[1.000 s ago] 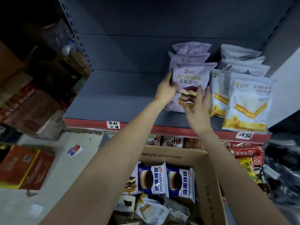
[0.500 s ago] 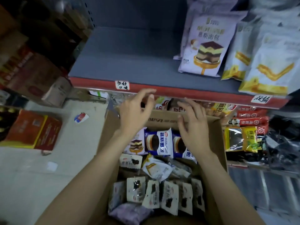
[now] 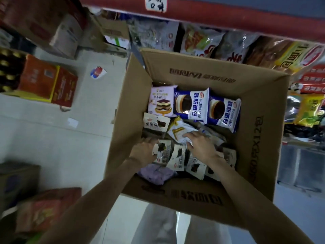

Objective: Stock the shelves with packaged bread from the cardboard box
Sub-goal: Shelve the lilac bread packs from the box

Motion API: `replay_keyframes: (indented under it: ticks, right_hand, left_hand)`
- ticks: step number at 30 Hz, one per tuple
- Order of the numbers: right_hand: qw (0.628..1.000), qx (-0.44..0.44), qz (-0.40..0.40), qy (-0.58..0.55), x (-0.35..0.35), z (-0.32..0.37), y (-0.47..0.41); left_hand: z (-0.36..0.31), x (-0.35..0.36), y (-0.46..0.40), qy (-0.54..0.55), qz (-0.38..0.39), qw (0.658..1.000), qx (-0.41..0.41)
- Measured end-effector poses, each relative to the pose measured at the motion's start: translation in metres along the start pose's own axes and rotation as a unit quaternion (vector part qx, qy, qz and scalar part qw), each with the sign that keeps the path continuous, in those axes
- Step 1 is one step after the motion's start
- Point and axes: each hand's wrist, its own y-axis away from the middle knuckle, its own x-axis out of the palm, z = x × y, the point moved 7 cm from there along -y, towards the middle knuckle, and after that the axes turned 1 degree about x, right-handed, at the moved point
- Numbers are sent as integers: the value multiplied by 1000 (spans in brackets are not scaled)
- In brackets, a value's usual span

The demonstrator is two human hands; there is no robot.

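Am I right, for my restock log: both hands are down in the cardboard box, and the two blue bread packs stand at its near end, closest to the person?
Not quite. Both the left hand and right hand are in the cardboard box, but the head view shows the blue bread packs at its far end, toward the shelf.

orange carton (image 3: 47, 81), floor sticker (image 3: 98, 72)

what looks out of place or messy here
A small red, white and blue wrapper lies loose on the floor left of the cardboard box. Inside the box, the bread packs lie jumbled at odd angles.
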Motion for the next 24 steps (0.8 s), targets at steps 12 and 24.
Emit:
replay_keyframes:
  ticks: [12,24]
  right_hand:
    - [985,101,-20,-135,18,11,-152]
    - [947,225,-22,-228,40,9,-197]
  left_hand:
    - [36,73,-8,90,41,987,-127]
    - [30,91,-2,126,112,981,-91]
